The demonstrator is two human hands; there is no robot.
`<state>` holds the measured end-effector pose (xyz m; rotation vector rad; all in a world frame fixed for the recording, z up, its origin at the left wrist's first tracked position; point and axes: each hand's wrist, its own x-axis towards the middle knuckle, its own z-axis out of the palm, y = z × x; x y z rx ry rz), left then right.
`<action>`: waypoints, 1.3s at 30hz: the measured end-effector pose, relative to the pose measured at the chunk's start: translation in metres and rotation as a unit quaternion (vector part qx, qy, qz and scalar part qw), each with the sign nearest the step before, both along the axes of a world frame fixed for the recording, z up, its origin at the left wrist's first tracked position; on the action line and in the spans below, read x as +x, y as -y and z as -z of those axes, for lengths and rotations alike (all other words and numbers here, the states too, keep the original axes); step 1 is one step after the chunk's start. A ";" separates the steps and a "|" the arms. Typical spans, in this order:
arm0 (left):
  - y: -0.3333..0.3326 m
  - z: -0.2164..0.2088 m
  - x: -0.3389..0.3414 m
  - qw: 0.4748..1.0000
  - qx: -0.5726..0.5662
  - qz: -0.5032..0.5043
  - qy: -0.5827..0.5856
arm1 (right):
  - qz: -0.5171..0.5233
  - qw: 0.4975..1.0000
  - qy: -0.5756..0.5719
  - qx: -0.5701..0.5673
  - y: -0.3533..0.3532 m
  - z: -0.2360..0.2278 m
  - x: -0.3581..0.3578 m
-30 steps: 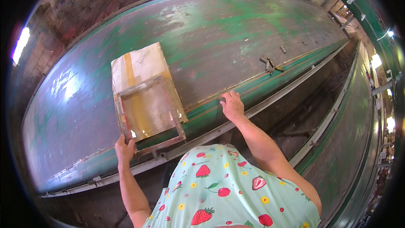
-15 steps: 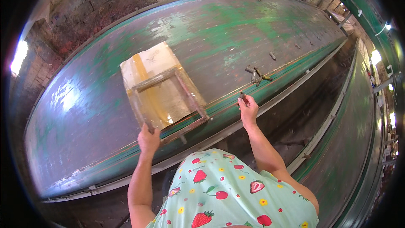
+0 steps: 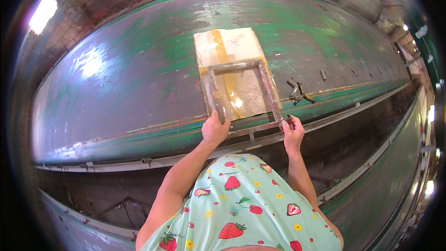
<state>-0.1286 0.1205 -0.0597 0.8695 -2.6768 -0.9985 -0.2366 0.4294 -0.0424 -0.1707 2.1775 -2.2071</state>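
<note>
One frame, across near edge of table, over cardboard: my left hand clamped on it. One dark piece: pinched in my right hand.

Left hand grips the worn rectangular frame over taped cardboard; right hand pinches a small dark piece by its near-right corner!
</note>
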 end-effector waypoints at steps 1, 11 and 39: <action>-0.003 0.001 -0.001 1.000 0.001 -0.002 0.005 | -0.006 1.000 -0.009 0.016 -0.001 0.000 -0.001; -0.005 0.010 0.004 0.999 -0.013 0.026 -0.045 | -0.091 0.995 -0.019 0.042 0.019 0.000 0.015; 0.011 0.001 0.013 0.991 0.122 0.051 -0.026 | -0.052 0.989 -0.070 0.115 0.024 0.005 0.076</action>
